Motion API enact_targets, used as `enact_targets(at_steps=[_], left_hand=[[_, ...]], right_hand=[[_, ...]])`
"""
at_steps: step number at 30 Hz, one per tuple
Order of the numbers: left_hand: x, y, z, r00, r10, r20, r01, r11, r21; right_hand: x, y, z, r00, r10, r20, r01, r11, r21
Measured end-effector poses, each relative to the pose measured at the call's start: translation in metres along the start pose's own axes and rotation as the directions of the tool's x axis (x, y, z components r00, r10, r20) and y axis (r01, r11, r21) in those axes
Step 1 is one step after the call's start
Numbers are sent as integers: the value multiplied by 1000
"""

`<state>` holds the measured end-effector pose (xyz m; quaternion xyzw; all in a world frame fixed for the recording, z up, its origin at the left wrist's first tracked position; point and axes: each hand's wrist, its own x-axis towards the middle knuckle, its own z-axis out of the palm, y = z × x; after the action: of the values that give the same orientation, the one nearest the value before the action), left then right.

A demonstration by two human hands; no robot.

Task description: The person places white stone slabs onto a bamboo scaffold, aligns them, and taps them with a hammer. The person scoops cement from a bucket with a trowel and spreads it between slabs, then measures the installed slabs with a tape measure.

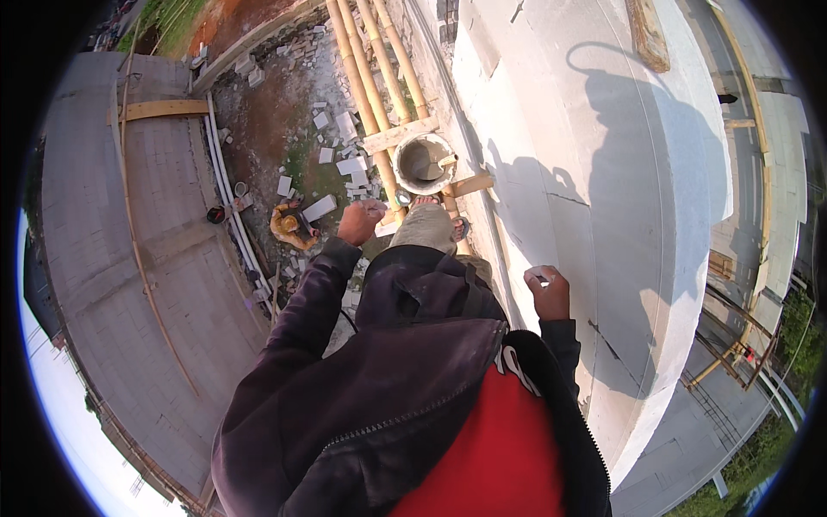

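My left hand [361, 222] is closed, raised over the bamboo poles on the left, its fingers dusty and pressed together. What it holds, if anything, I cannot make out. Close to the pale wall [551, 189], my right hand [549, 293] has its fingers curled toward the thumb. A small pale patch shows between them; whether it is an object or the wall behind, I cannot tell. Ahead of my feet stands a round mortar bucket [403, 164] with grey residue inside and a handle-like piece [447, 160] at its right side.
I stand high on bamboo poles [366, 77] tied across with a wooden board [401, 135]. Far below, a person in yellow [293, 226] crouches among scattered white blocks [351, 165]. A wooden plank [648, 34] sits on the wall's upper part. Another block wall [164, 224] rises at left.
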<state>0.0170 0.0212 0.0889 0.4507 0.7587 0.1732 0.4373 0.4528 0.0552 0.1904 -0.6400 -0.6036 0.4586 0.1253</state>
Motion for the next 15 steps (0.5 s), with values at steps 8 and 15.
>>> enact_targets(at_steps=[8, 15], left_hand=[[-3, -44, 28, 989, -86, 117, 76, 993, 85], [107, -246, 206, 805, -594, -3, 583, 789, 196]], right_hand=[[17, 56, 56, 951, 231, 206, -158, 935, -318], [48, 123, 156, 836, 362, 413, -276, 927, -254]])
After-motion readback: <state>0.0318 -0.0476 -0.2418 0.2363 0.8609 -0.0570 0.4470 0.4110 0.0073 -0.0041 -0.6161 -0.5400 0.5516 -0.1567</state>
